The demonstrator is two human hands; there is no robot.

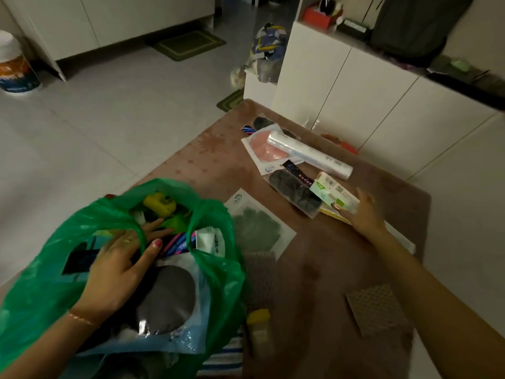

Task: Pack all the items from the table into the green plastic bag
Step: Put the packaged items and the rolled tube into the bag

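Note:
The green plastic bag (49, 269) stands open at the table's near left, holding a yellow item (159, 205), a packet with a grey pad (169, 299) and other packs. My left hand (120, 266) grips the bag's handle and rim, holding the mouth open. My right hand (364, 212) reaches across the table and holds a white and green box (332, 192) by its near end. Beyond it lie a clear plastic roll (308, 154), a pink packet (262, 147) and a black packet (293, 192). A green packet (257, 228) lies beside the bag.
The brown table (341, 269) also carries a yellow-capped tube (259, 329), a brown patterned card (379, 310) and a striped cloth (226, 356) at the near edge. White cabinets (341, 99) stand right behind the table. Tiled floor (109, 119) spreads to the left.

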